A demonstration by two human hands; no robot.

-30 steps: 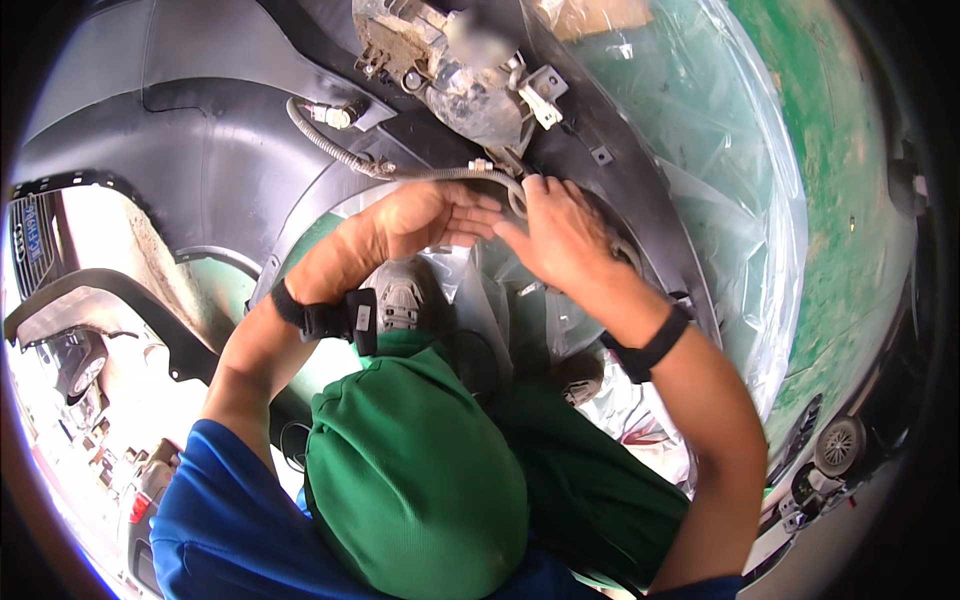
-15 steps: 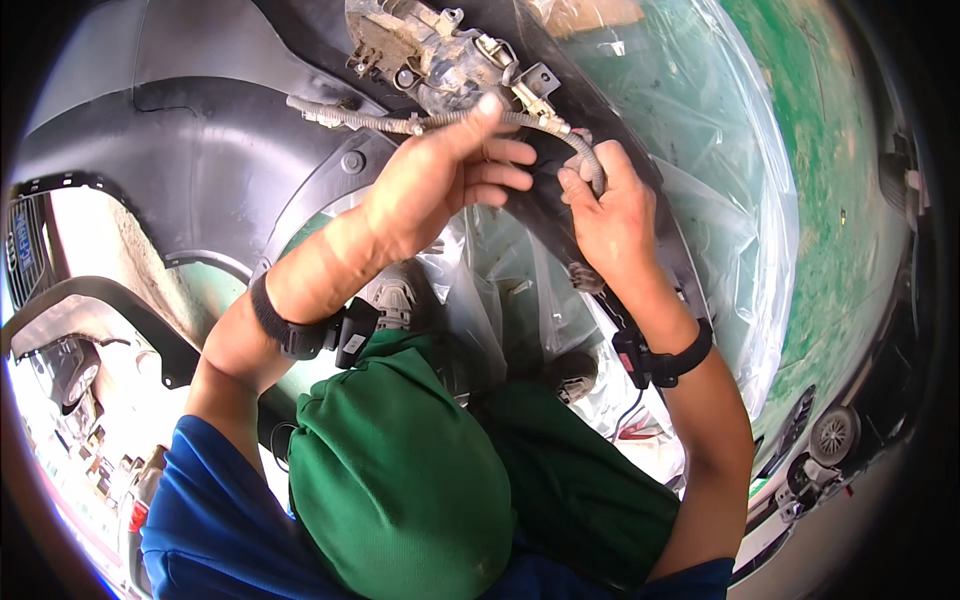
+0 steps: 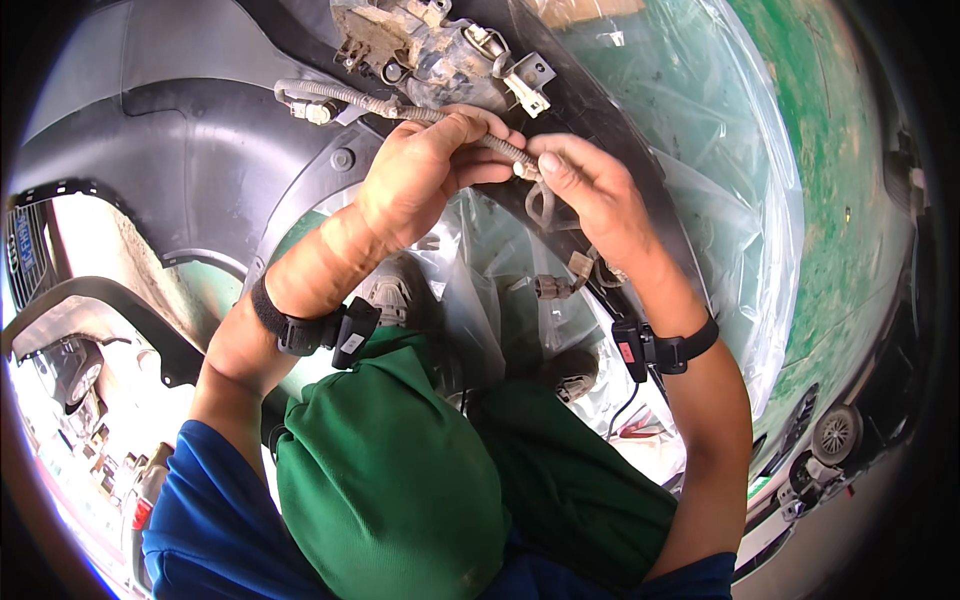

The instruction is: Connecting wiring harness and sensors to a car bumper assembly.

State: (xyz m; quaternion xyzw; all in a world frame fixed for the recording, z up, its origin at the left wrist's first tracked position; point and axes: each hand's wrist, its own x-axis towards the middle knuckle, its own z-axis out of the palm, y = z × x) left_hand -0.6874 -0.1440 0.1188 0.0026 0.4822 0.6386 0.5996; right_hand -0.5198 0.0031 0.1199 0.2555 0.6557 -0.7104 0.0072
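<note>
My left hand (image 3: 420, 170) is closed round a grey corrugated wire harness (image 3: 355, 97), fingers curled beneath and around it. My right hand (image 3: 590, 195) pinches the harness beside a small pale connector (image 3: 525, 170), a loop of tube hanging below. A white plug (image 3: 318, 112) sits at the harness's left end. Above my hands is a dusty metal unit (image 3: 425, 60) with a bracket, on a large black plastic panel (image 3: 200, 150). Below my right hand hangs a brownish connector (image 3: 552, 288).
Clear plastic sheeting (image 3: 720, 230) lies under the panel on a green floor (image 3: 830, 200). A loose black arched trim (image 3: 120, 300) is at left, near car parts. A dark vehicle with a wheel (image 3: 835, 435) stands at right. My shoes and green-clad legs are below.
My left hand has risen onto the harness and curled round it. My right hand first moved up and right with the harness, then slightly down and left, close beside my left. The harness now runs straighter.
</note>
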